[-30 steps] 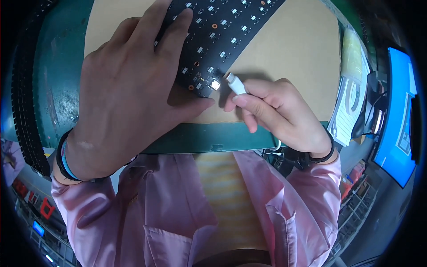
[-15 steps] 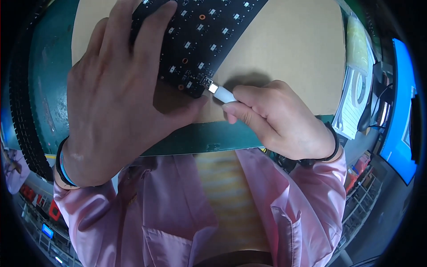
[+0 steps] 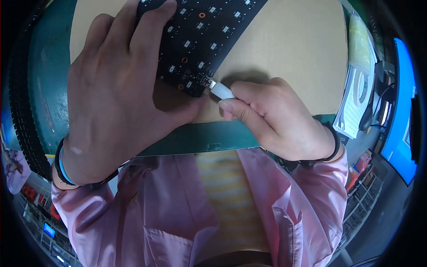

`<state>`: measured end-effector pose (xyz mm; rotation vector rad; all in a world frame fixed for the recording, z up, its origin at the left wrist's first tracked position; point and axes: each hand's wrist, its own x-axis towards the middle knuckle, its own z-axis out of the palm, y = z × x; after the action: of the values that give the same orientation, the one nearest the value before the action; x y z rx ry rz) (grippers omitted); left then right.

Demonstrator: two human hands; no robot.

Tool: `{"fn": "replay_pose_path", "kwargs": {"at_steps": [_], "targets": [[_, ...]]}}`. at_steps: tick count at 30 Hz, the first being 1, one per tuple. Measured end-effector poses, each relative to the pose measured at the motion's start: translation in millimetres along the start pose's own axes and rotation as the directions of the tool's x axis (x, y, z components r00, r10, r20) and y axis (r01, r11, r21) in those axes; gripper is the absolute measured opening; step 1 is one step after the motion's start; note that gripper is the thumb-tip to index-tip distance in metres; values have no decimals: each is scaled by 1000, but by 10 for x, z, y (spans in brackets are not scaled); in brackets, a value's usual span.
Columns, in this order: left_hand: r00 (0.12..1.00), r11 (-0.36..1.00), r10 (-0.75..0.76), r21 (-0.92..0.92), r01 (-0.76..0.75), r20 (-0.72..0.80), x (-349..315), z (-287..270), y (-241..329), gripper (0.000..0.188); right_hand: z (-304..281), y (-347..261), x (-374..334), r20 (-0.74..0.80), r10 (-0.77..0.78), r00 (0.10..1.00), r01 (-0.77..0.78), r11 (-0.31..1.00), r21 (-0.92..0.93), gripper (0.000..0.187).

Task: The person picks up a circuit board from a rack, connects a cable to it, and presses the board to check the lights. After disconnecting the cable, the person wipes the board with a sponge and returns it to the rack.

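A black circuit board point(image 3: 198, 42) with rows of small white parts and copper-ringed holes lies slanted on a tan board. My left hand point(image 3: 111, 89) holds it, fingers over its left side and thumb by its bottom corner; the fingertips are partly hidden. At the lower right edge of the circuit board sits a small metal socket point(image 3: 206, 82). Between thumb and fingers, my right hand point(image 3: 280, 118) pinches a white cable plug point(image 3: 221, 91). The plug's metal end is in the socket, with only a little of it showing. Its cable is hidden by the hand.
The tan board point(image 3: 289, 49) lies on a green mat point(image 3: 200, 139). To the right are papers point(image 3: 349, 104) with a roll of tape, a yellowish wrapped roll point(image 3: 358, 44) and a lit blue screen point(image 3: 398, 115). A black ribbed strip point(image 3: 22, 120) curves along the left.
The plug has slid up and left, deeper into the socket, so less of its metal end shows. My right hand has moved slightly with it; my left hand stays on the circuit board.
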<state>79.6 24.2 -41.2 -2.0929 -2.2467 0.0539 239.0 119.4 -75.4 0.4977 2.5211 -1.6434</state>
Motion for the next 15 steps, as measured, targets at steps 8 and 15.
{"fn": "replay_pose_path", "kwargs": {"at_steps": [8, 15], "targets": [[995, 986, -8, -166, -8, -98, 20, 128, 136, 85, -3, 98, -43, 15, -13, 1000, 14, 994, -107, 15], [998, 983, -3, -181, 13, 58, -133, -197, -329, 79, -212, 4, -233, -204, -542, 815, 373, 761, -531, 14]]}}
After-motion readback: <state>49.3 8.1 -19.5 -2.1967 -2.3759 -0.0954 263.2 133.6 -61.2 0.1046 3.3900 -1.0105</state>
